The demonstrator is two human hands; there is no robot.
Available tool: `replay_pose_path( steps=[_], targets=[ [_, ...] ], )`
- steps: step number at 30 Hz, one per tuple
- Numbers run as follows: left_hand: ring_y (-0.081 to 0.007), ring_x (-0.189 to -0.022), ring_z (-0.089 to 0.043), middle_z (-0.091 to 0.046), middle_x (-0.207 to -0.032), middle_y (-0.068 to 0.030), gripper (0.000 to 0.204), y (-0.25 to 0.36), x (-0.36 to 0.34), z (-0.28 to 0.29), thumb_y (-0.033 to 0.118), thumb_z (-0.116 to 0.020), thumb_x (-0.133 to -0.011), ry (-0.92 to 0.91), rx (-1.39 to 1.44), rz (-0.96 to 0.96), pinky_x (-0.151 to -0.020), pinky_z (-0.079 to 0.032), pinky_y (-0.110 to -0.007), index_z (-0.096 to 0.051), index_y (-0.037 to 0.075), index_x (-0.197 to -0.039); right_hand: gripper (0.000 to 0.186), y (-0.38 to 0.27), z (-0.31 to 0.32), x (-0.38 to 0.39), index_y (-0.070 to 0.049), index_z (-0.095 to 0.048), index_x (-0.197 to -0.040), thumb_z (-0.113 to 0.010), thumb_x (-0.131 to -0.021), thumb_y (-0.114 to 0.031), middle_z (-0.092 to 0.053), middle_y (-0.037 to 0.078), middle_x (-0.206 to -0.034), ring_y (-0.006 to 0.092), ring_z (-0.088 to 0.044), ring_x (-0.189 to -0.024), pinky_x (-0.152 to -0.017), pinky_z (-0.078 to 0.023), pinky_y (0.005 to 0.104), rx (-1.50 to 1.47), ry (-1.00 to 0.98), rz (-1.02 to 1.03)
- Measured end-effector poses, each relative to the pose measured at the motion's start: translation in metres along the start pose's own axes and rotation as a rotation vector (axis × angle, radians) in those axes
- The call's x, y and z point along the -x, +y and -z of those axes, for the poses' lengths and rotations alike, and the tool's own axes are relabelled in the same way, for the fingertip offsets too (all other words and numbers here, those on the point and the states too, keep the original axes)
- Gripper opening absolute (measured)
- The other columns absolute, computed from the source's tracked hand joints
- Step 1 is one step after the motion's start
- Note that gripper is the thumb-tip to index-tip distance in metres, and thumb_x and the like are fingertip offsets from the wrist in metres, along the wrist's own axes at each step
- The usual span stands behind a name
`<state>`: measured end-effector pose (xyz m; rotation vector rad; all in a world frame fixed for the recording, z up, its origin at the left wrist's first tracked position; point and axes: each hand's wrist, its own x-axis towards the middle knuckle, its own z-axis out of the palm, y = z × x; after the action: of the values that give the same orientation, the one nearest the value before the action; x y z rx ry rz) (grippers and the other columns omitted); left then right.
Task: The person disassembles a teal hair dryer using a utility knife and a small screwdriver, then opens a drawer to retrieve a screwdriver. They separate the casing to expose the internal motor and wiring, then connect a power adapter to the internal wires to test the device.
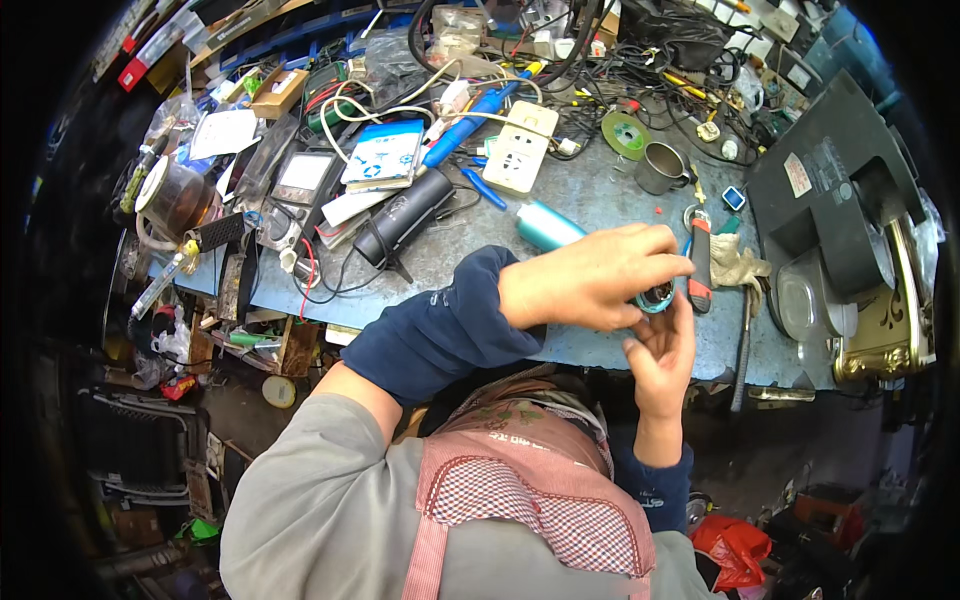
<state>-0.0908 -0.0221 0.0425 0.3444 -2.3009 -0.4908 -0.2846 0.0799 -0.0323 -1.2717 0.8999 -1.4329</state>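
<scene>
My left hand [600, 275] reaches across from the left, back upward, with its fingers bent over a small teal-rimmed round part [655, 298] that has a dark inside. From below, my right hand [664, 355] cups the same part between thumb and fingers. A shiny teal cylinder [548, 227] lies on the bench just beyond my left hand, which covers its near end. Whether cylinder and round part are one piece I cannot tell. Right of my hands rests a red-and-black handled tool [701, 260], next to a whitish work glove [738, 262].
A white power strip [520, 147], a blue-handled tool [483, 188] and a black cylindrical device [405, 217] with a cord lie beyond and left. A metal mug [662, 168] stands at the back right. Tangled cables fill the far side; a large black panel [835, 170] stands right.
</scene>
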Motion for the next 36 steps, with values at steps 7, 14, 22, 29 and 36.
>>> replay_pose_path(
  steps=[7,14,22,29,36],
  targets=[
    [-0.0344,-0.113,-0.066,-0.062,-0.120,-0.0129,0.044,0.002,0.000,-0.056,0.012,-0.070,-0.087,0.068,-0.349,-0.306,-0.097,-0.057,-0.046,-0.067,0.002,-0.130,0.066,-0.007,0.021,0.039,0.005,-0.049,-0.156,-0.057,-0.091,0.017,-0.063,0.018,-0.144,0.0267,-0.071,-0.122,-0.105,-0.057,0.0360,0.310,0.282,0.128],
    [-0.0264,-0.117,-0.063,-0.063,-0.124,-0.0084,0.036,0.005,0.007,-0.059,0.021,-0.067,-0.089,-0.107,-0.620,-0.256,-0.096,-0.050,-0.040,-0.070,0.013,-0.124,0.020,0.066,0.054,0.114,0.002,-0.068,-0.104,-0.059,-0.091,0.015,-0.069,0.011,-0.105,0.0144,-0.067,-0.078,-0.066,-0.055,0.0262,0.123,0.623,0.058],
    [-0.0344,-0.129,-0.058,-0.062,-0.137,-0.0142,0.059,0.027,0.009,-0.052,0.033,-0.088,-0.081,-0.227,-0.508,-0.112,-0.107,-0.046,-0.050,-0.068,0.007,-0.129,0.063,0.151,0.072,0.082,-0.021,-0.027,-0.159,-0.057,-0.106,-0.003,-0.049,0.018,-0.155,0.0437,-0.062,-0.130,-0.107,-0.056,0.0642,-0.513,0.686,-0.421],
    [-0.0344,-0.107,-0.066,-0.066,-0.117,-0.0118,0.042,0.106,0.064,-0.055,0.027,-0.086,-0.083,-0.163,0.028,0.013,-0.092,-0.053,-0.045,-0.071,0.006,-0.116,0.069,0.187,0.120,0.073,-0.028,-0.035,-0.163,-0.069,-0.104,-0.012,-0.067,0.009,-0.131,0.0308,-0.070,-0.111,-0.092,-0.063,0.0540,-0.699,0.769,-0.421],
    [-0.0301,-0.100,-0.075,-0.078,-0.110,-0.0176,0.037,0.061,0.131,-0.114,0.025,-0.082,-0.095,-0.549,0.570,0.459,-0.087,-0.060,-0.041,-0.076,-0.001,-0.121,0.065,0.146,0.094,0.075,-0.022,-0.042,-0.156,-0.070,-0.099,-0.008,-0.063,0.012,-0.137,0.0335,-0.071,-0.111,-0.088,-0.064,0.0567,-0.454,0.826,-0.251]
  ],
)
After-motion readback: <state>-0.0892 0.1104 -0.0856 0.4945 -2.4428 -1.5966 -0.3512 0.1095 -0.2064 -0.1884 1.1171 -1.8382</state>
